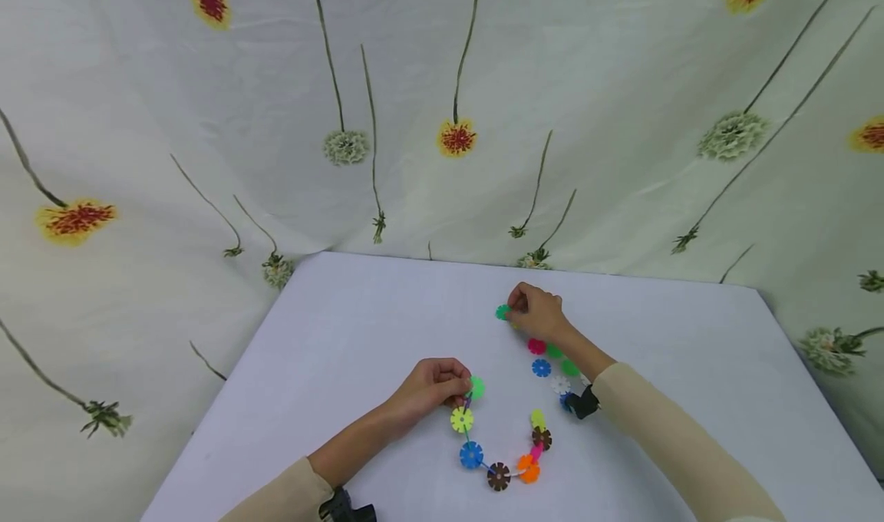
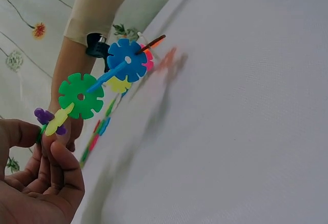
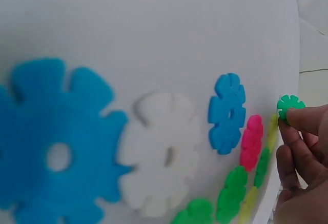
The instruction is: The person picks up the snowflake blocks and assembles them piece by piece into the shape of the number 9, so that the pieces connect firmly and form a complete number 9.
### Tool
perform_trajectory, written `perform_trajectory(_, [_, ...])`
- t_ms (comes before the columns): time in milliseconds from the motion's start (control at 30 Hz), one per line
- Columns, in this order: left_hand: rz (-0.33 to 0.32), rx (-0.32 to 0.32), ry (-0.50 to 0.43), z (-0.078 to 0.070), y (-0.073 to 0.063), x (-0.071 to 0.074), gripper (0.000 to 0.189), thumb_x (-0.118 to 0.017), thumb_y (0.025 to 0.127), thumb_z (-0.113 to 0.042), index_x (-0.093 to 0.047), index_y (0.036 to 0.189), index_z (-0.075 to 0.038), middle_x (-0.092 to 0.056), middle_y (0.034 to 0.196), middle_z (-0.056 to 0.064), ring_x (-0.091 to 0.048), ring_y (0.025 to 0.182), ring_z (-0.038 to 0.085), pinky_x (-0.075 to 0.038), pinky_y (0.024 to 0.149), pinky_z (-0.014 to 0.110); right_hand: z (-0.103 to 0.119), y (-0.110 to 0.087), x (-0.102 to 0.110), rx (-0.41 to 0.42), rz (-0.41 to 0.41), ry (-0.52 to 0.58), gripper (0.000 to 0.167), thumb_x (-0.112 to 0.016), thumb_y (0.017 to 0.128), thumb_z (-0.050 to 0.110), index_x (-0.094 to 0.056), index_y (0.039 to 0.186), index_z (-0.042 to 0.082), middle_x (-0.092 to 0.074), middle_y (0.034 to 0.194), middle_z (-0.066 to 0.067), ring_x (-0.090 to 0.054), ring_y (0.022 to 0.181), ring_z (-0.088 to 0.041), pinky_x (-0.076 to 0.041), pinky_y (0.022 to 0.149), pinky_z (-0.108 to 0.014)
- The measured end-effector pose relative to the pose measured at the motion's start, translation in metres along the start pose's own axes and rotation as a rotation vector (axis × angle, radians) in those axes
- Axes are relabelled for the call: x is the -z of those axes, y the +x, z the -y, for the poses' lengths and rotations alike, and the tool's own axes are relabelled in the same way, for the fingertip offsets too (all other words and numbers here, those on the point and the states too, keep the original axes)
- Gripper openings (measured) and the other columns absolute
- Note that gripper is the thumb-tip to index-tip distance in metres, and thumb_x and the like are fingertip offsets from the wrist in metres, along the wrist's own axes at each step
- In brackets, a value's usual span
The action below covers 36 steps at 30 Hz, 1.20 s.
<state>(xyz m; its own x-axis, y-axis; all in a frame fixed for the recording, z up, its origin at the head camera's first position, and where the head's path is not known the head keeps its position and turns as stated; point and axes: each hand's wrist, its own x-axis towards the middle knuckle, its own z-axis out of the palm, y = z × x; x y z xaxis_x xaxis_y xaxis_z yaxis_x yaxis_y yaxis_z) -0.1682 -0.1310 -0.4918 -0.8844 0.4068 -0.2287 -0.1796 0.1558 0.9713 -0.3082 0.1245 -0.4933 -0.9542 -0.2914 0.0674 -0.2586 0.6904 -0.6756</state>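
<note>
Nearest the viewer, a chain of notched plastic discs (image 1: 499, 476) formed a U shape on the near part of a white tabletop (image 1: 387, 307). Its right arm ended in a yellow disc (image 1: 538, 420), apart from both hands. Its left arm rose to a green end disc (image 1: 476, 388), which the left hand (image 1: 435, 384) pinched at the edge between thumb and fingers; the rest of the chain trailed away from that grip.

A little farther off, loose discs lay near the right forearm, among them a blue one (image 1: 542, 368) and a pink one (image 1: 536, 346). Farthest out, the right hand (image 1: 539, 312) held a single green disc (image 1: 503, 312) in a narrow pinch, the disc projecting left of the fingertips.

The tabletop spread left of both hands to a slanting side edge, and right beyond the right sleeve. Its far edge ran near the right hand, backed by a flower-printed cloth (image 1: 400, 69).
</note>
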Motion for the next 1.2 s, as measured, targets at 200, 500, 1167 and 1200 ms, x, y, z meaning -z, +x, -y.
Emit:
perform_trajectory(200, [0.004,0.005,0.0,-0.001,0.002,0.0,0.023,-0.068,0.101,-0.015,-0.067,0.113,0.005,-0.07,0.084,-0.004,-0.063,0.078,0.007,-0.056,0.074,0.019,-0.001,-0.016,0.005,0.016,-0.005,0.12,0.015,-0.075,0.099,0.017,-0.068,0.109,0.008,-0.073,0.101,-0.008,-0.068,0.095,-0.022,-0.043,0.109,-0.054])
perform_trajectory(500, [0.0,0.016,-0.002,-0.006,0.006,0.005,0.025,-0.068,0.101,-0.017,-0.067,0.115,0.004,-0.07,0.086,-0.004,-0.064,0.08,0.008,-0.057,0.077,0.019,-0.002,-0.044,0.014,0.011,0.049,0.242,0.017,-0.075,0.1,0.015,-0.072,0.115,0.008,-0.074,0.105,-0.01,-0.066,0.1,-0.021,-0.053,0.081,-0.025])
perform_trajectory(1167, [0.029,0.022,-0.014,-0.004,0.015,-0.004,0.023,-0.067,0.101,-0.017,-0.067,0.114,0.002,-0.07,0.086,-0.003,-0.063,0.08,0.009,-0.057,0.077,0.02,0.014,-0.106,0.011,0.118,0.133,0.381,0.011,-0.08,0.096,0.016,-0.073,0.104,0.013,-0.073,0.092,-0.005,-0.067,0.089,-0.013,-0.052,0.084,-0.029])
perform_trajectory(1200, [0.033,0.021,-0.013,-0.004,0.015,-0.005,0.023,-0.067,0.101,-0.017,-0.067,0.114,0.003,-0.07,0.086,-0.003,-0.063,0.079,0.009,-0.057,0.077,0.02,0.014,-0.108,0.01,0.127,0.137,0.388,0.01,-0.08,0.096,0.015,-0.073,0.103,0.012,-0.073,0.092,-0.005,-0.067,0.089,-0.013,-0.053,0.083,-0.029])
